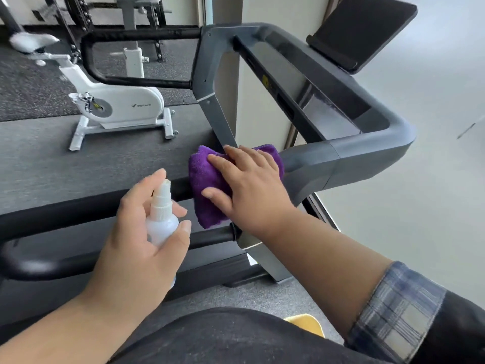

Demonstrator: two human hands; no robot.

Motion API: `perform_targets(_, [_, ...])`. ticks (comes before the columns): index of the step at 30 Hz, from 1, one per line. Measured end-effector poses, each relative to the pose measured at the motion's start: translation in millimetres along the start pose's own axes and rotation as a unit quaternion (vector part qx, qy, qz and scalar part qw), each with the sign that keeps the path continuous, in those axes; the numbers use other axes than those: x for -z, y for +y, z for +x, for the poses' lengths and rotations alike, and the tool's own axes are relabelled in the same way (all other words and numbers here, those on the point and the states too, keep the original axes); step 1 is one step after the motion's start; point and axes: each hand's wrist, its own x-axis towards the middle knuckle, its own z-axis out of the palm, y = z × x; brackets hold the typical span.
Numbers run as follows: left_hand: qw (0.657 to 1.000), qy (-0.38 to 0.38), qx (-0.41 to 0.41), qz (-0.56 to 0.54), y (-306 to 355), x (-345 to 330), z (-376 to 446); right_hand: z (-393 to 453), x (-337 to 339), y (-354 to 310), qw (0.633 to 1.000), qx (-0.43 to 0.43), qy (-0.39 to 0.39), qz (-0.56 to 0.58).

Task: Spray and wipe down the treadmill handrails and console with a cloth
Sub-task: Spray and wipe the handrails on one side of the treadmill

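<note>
The purple cloth (210, 179) hides the stretch of treadmill handrail (78, 210) beneath it. Just left of the cloth, the left hand (136, 245) covers the base of the spray bottle (161, 222). Well up-left of the cloth, the saddle (31, 42) of an exercise bike (118, 106) is blurred.

Purple cloth (207, 177), white bike (126, 106), blue-grey plaid sleeve (393, 313), perhaps a yellow shoe (307, 323).
</note>
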Motion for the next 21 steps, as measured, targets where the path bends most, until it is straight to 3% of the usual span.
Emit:
perform_targets(3, [1.000, 0.025, 0.000, 0.011, 9, -5, 3, 2, -7, -11, 0.999, 0.015, -0.008, -0.040])
perform_targets(6, [0.999, 0.045, 0.008, 0.030, 17, -7, 6, 5, -15, -15, 0.997, 0.060, 0.051, -0.023])
perform_targets(10, [0.997, 0.070, -0.010, 0.044, 26, -2, 18, -3, -31, -15, 0.985, 0.118, 0.122, 0.035])
perform_targets(15, [0.995, 0.063, -0.022, 0.070, 44, -2, 39, -17, -41, -12, 0.959, 0.179, 0.156, 0.152])
perform_targets(18, [0.994, 0.038, -0.006, 0.104, 50, -13, 47, -36, -44, -10, 0.944, 0.215, 0.116, 0.221])
perform_targets(21, [0.992, -0.001, 0.021, 0.122, 50, -25, 54, -63, -45, -4, 0.939, 0.151, 0.000, 0.309])
